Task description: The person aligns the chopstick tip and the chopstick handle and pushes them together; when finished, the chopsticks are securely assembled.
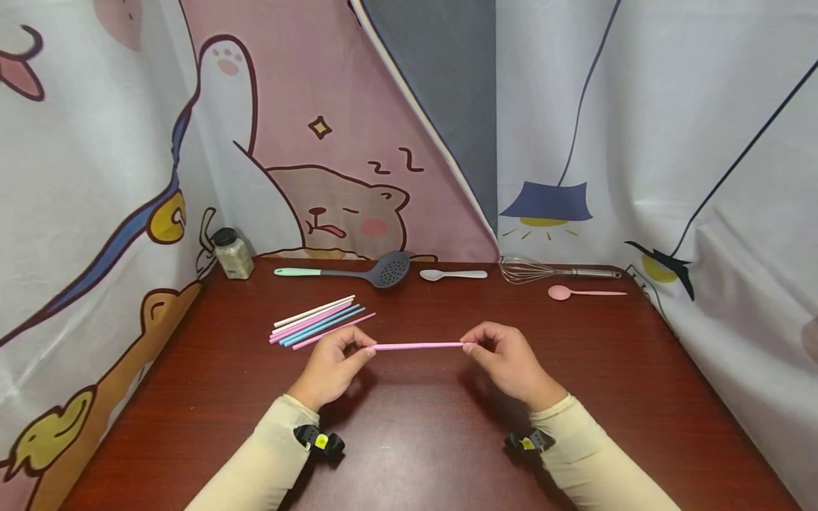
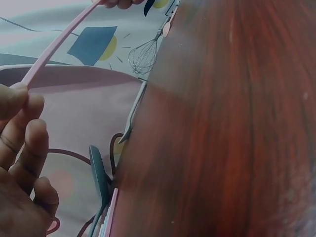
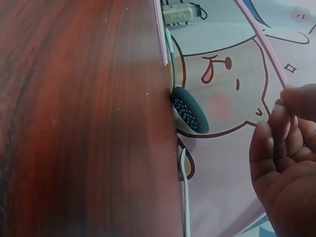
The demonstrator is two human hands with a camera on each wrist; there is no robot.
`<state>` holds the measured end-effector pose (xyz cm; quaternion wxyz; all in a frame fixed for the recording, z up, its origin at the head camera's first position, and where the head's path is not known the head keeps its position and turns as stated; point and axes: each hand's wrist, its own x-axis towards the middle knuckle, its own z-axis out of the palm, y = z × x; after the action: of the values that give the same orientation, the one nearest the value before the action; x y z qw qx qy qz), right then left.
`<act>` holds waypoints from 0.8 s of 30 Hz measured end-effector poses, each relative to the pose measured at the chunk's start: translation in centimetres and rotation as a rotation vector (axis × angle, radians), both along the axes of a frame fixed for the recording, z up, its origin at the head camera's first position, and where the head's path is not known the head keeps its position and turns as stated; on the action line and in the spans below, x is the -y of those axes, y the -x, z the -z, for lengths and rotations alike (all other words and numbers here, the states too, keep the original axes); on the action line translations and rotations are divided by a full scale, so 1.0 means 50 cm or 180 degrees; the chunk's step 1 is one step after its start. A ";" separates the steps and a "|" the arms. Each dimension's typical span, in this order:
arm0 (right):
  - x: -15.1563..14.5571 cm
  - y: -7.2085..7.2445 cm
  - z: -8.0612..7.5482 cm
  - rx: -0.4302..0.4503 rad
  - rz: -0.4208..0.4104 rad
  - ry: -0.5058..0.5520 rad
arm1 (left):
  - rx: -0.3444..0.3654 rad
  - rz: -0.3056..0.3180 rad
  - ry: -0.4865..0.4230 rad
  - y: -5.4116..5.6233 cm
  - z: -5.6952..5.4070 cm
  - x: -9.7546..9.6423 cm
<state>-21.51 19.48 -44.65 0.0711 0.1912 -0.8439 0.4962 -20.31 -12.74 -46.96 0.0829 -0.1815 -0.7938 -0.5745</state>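
Note:
A pink drinking straw [image 1: 418, 346] is stretched level between both hands, above the table. Its left end is pinched between thumb and fingertips of my left hand [image 1: 334, 363]. At the other end, my right hand [image 1: 511, 360] pinches it in the same way. Several more straws [image 1: 319, 323], in white, pink and blue, lie side by side on the table just beyond my left hand. In the left wrist view the held straw [image 2: 54, 47] slants up and away from the fingers. The right wrist view shows the straw [image 3: 264, 44] leaving the thumb and forefinger.
Along the back of the table [image 1: 409, 426] lie a dark slotted skimmer [image 1: 388, 270] with a mint handle end, a white spoon [image 1: 454, 275] and a wire whisk [image 1: 527, 270]. A pink spoon [image 1: 561, 292] is in front of the whisk. A black-lidded jar [image 1: 233, 255] stands at the back left corner.

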 end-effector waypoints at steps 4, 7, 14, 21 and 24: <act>-0.001 0.004 0.005 0.0013 0.0016 0.0142 | -0.0033 -0.0006 0.0101 0.010 0.001 0.014; -0.004 0.006 0.007 0.0088 0.0102 0.0240 | 0.0010 -0.0045 0.0128 0.025 0.008 0.038; -0.010 0.007 0.006 0.0243 0.0249 0.0303 | 0.0150 -0.0388 0.0443 0.058 0.029 0.120; -0.011 0.010 0.009 0.0259 0.0207 0.0423 | 0.0242 -0.0458 0.0969 0.071 0.031 0.186; -0.013 0.012 0.010 0.0268 0.0202 0.0424 | 0.0364 -0.0438 0.1139 0.072 0.029 0.211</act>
<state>-22.10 20.13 -45.15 0.0638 0.1381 -0.8169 0.5563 -23.89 -23.27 -48.40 0.0431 -0.1058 -0.8972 -0.4266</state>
